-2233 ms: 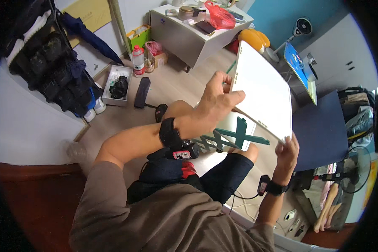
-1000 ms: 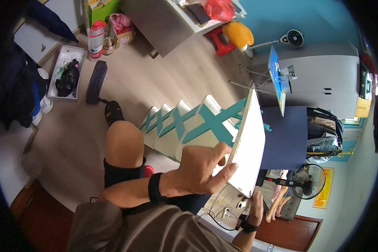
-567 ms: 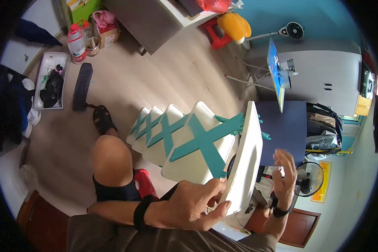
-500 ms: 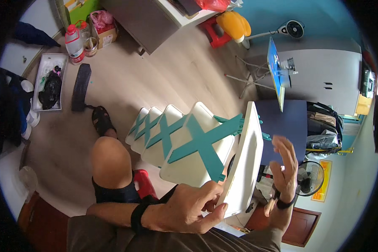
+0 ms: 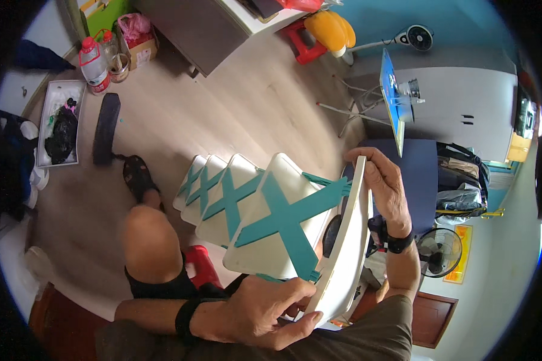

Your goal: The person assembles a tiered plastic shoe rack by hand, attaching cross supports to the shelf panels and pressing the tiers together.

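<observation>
Water bottle (image 5: 91, 60) — red stool (image 5: 299, 47)

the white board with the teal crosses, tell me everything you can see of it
The white panel stands on edge, seen nearly edge-on, thin and flat, looking like painted wood or plastic. White shelves with teal cross braces fan out from its left face. The left hand grips its lower end; the right hand holds its upper edge, above the person's lap.

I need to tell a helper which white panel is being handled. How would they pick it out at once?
Start at the fanned stack of white panels with teal crosses over the wooden floor. At its right end stands the white panel, held edge-on between the left hand and right hand. Unlike its neighbours, it shows no cross.
</observation>
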`<state>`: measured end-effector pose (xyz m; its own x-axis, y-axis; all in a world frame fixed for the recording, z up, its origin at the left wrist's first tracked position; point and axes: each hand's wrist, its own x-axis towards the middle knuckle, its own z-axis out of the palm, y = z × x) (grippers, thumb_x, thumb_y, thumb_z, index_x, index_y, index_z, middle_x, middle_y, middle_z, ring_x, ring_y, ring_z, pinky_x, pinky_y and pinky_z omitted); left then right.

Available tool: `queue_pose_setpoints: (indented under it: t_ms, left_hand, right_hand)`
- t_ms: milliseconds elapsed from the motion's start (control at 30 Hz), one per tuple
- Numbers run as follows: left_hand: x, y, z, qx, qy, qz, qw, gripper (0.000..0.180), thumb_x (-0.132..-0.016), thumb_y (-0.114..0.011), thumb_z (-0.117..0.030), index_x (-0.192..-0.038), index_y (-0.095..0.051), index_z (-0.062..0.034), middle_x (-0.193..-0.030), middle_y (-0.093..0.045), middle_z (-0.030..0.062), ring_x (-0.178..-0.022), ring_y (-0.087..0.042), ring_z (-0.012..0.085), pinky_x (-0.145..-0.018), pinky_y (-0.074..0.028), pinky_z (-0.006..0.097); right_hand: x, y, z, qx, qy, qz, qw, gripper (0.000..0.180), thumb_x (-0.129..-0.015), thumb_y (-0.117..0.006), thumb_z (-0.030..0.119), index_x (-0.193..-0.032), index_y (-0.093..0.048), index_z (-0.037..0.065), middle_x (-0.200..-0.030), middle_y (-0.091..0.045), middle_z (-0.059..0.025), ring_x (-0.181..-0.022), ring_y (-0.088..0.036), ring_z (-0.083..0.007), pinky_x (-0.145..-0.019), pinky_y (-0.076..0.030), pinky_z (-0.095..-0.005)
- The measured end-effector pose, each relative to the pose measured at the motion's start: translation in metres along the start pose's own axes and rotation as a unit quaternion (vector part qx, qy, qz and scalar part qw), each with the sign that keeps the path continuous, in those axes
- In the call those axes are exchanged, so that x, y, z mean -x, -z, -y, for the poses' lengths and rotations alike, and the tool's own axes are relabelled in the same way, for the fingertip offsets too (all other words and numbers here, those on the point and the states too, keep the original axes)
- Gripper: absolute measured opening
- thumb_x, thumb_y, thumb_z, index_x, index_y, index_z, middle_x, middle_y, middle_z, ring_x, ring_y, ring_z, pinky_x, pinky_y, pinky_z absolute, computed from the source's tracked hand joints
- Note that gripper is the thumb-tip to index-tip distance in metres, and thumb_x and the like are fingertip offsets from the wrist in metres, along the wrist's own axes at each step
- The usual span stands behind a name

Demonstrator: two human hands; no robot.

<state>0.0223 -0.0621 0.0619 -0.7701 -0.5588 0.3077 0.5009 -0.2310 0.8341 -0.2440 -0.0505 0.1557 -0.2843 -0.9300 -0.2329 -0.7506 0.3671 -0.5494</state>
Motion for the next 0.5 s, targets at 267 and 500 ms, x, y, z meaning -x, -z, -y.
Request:
queue_pose_setpoints:
  t_ms: [267, 500]
  left_hand:
    - [-0.058, 0.038, -0.003, -0.051, 0.030, -0.069, 0.996, 0.007, -0.088, -0.058, -0.011, -0.086, -0.060, -0.0042, -0.065, -0.061, 0.0018, -0.057, -0.056, 0.0062, -0.051, -0.043, 0.024]
    - [-0.130, 0.033, 0.059, -0.145, 0.009, -0.021, 0.989, 0.026, -0.092, -0.053, -0.020, -0.102, -0.059, 0.0040, -0.086, -0.065, 0.0107, -0.074, -0.061, 0.0145, -0.071, -0.047, 0.026]
  right_hand:
    - [-0.001, -0.005, -0.010, -0.063, 0.007, -0.006, 0.998, 0.037, -0.101, -0.044, 0.035, -0.098, -0.062, 0.003, -0.067, -0.050, 0.0049, -0.060, -0.041, -0.0026, -0.053, -0.030, -0.0195]
    - [-0.001, 0.003, -0.014, -0.062, 0.029, -0.018, 0.997, 0.040, -0.101, -0.043, 0.039, -0.092, -0.059, 0.003, -0.070, -0.052, 0.0027, -0.063, -0.043, -0.0047, -0.056, -0.032, -0.0212]
